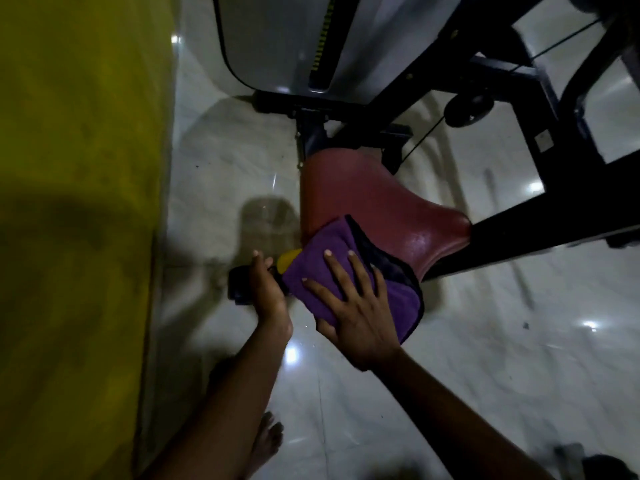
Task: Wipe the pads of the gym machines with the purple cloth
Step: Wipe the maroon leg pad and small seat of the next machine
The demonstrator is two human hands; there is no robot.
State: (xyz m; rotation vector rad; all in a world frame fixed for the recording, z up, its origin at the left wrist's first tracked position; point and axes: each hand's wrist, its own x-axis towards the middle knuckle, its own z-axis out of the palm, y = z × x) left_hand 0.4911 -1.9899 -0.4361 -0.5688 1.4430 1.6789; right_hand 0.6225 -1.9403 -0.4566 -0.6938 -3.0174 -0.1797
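Glossy pale floor (467, 358) lay under a black machine frame (540, 220), with a yellow wall (76, 168) well left of the red pad (374, 202). On that pad's near end sat the purple cloth (322, 271), pressed under the right grip (356, 317), which lay flat and released. Just left of the pad, the left grip (268, 292) clenched a black knob (237, 284) beside a yellow part (289, 259).

Your purple cloth (322, 271), folded and dark-edged, lies draped over the near end of the red seat pad (374, 202).
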